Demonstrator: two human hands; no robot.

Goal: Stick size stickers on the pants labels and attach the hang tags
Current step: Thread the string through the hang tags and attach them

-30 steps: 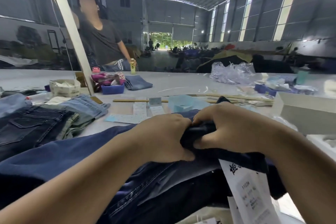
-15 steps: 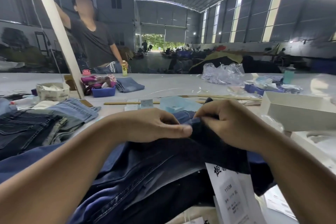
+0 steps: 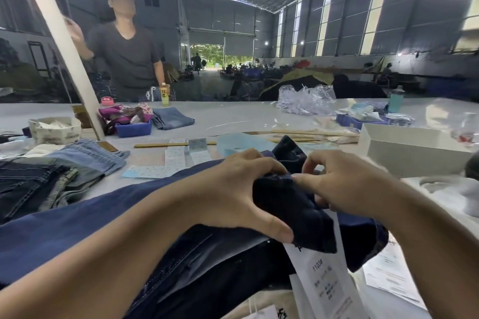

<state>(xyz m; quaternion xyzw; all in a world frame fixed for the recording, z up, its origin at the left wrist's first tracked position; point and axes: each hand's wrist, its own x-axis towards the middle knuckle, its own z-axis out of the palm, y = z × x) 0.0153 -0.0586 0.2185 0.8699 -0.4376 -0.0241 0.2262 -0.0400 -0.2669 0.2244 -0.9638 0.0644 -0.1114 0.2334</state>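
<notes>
Both bare forearms come in from the bottom corners of the frame and meet near the centre. The left hand (image 3: 233, 194) is curled, thumb stretched out low toward centre right and the other fingers bent over the top, clamping dark cloth. The right hand (image 3: 344, 186) faces it at centre right, fingertips (image 3: 298, 177) pinching the same fold.

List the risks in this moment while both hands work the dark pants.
1. The hang tag hangs under the bunched dark pants; tugging could crease it.
2. The left hand hides much of the fabric, so the right hand may misplace its pinch.
</notes>
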